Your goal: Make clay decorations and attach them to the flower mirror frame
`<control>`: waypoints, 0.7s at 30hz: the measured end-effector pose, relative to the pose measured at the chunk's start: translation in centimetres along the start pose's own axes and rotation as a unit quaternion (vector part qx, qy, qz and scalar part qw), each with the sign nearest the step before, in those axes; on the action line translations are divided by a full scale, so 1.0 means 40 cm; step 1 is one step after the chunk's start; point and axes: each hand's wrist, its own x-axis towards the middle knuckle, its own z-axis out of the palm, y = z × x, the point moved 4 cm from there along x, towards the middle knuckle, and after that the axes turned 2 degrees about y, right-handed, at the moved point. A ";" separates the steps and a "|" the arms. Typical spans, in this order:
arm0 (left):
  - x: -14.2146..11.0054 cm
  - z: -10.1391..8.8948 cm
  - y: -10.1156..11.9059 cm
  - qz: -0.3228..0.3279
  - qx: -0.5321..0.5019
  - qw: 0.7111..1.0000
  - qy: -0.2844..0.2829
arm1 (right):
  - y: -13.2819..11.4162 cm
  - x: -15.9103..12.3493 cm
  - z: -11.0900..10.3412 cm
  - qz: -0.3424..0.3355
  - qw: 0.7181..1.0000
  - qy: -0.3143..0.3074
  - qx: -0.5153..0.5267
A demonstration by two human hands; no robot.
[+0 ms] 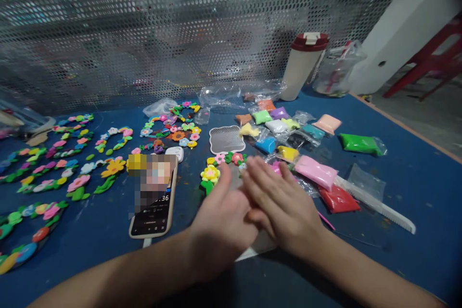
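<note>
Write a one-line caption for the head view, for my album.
Left hand and right hand over clay flowers beside bagged clay.

Body entry | left hand [220, 224]: shown bare, fingers slender | right hand [283, 204]: shown bare, fingers long and tapered | left forearm [122, 264]: seen uncovered, slim | right forearm [371, 274]: seen uncovered, slim

Around the right hand [285, 207], bare blue tabletop [397, 260] is opening at four o'clock, while clay packets [274, 127] are crowding one o'clock and a smartphone [151, 224] is blocking nine.

A craft workshop, its blue table [404, 178] laid with clay packets [359, 144].
</note>
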 end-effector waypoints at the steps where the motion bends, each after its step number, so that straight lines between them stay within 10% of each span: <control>1: 0.000 0.004 0.005 0.000 -0.002 1.000 -0.007 | 0.001 0.000 0.001 0.010 1.000 0.002 -0.011; 8: -0.007 0.022 -0.015 -0.043 -0.019 0.993 -0.109 | 0.016 -0.012 0.004 0.012 0.999 0.001 0.051; 21: -0.018 0.035 -0.002 0.059 -0.016 0.994 -0.092 | 0.011 -0.012 -0.004 -0.040 0.998 0.001 0.037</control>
